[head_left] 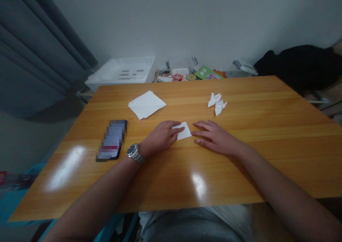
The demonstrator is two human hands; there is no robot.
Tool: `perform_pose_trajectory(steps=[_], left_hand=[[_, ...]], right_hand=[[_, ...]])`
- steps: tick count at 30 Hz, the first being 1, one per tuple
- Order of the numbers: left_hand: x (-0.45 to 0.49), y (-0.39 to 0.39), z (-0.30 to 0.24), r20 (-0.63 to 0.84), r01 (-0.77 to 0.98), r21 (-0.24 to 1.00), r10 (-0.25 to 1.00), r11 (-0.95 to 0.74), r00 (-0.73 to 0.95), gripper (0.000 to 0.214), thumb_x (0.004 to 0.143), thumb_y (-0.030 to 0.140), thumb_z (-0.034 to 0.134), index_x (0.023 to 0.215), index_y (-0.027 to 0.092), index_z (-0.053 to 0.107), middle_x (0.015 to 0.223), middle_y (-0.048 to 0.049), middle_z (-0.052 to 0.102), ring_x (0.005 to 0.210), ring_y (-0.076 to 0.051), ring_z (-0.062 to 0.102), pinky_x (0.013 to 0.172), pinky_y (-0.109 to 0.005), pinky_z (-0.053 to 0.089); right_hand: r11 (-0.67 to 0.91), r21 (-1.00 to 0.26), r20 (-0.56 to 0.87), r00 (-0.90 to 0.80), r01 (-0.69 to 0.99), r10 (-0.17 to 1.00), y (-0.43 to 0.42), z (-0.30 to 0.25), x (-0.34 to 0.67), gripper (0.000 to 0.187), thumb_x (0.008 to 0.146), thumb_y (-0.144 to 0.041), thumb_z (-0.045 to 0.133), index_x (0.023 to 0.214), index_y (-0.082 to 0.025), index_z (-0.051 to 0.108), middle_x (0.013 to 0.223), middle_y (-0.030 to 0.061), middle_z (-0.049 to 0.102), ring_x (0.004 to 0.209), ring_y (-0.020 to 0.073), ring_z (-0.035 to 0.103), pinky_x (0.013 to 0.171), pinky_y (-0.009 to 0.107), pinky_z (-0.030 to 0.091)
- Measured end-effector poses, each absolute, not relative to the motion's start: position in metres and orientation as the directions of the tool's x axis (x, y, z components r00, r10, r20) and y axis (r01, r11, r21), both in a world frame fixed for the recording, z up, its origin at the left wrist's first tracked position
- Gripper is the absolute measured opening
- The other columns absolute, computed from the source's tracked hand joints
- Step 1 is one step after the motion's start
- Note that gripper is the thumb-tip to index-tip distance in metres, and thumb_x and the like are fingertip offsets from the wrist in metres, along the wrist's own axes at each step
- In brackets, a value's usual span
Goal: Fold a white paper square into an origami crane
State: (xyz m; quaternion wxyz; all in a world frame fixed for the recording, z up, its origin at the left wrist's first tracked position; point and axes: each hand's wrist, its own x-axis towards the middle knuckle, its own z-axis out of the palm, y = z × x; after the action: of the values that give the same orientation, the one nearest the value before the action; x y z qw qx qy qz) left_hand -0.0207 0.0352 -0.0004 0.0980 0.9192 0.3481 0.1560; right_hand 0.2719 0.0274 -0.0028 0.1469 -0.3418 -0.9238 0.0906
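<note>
A small white piece of paper (185, 132), which looks folded, lies flat on the wooden table (240, 174). My left hand (162, 136), with a metal watch (135, 153) at the wrist, rests on the paper's left part, fingers stretched out over it and hiding that side. At the paper's right corner is my right hand (213, 136), its fingers spread and lying low on the tabletop, the fingertips at or just beside the corner. Neither hand grips the paper. Beyond the right hand sit two folded white paper birds (217, 103) close together.
A stack of white paper sheets (146, 105) lies at the back left. To the left of my left wrist is a phone (113, 140), its screen blurred out. Behind the table stand a white plastic tray (125, 69) and a green package (207, 72) among clutter.
</note>
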Motion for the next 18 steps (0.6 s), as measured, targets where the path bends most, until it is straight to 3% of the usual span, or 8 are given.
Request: perform_pose_trajectory(steps=[9,18], left_hand=[[-0.0237,0.0372,-0.0002,0.21,0.585,0.32,0.658,-0.745,0.723,0.046,0.099,0.019,0.049,0.143,0.027,0.055,0.145,-0.0101,0.053,0.132,-0.025,0.051,0.114,-0.047,0.04],[-0.025,0.0365,0.0008,0.185,0.583,0.318,0.652,-0.748,0.735,0.047,0.1,0.03,0.052,0.146,0.027,0.051,0.149,-0.0106,0.05,0.135,-0.026,0.048,0.115,-0.048,0.038]], right_hand=[[0.739,-0.283,0.206,-0.714,0.611,0.669,0.0275,-0.0022,0.2721,0.037,0.101,-0.042,0.052,0.129,-0.024,0.067,0.145,0.0136,0.056,0.134,0.0307,0.05,0.111,0.054,0.04],[0.738,-0.304,0.213,-0.712,0.603,0.669,0.0285,-0.0031,0.2723,0.035,0.101,-0.041,0.052,0.127,-0.024,0.068,0.146,0.0135,0.056,0.134,0.031,0.051,0.11,0.055,0.041]])
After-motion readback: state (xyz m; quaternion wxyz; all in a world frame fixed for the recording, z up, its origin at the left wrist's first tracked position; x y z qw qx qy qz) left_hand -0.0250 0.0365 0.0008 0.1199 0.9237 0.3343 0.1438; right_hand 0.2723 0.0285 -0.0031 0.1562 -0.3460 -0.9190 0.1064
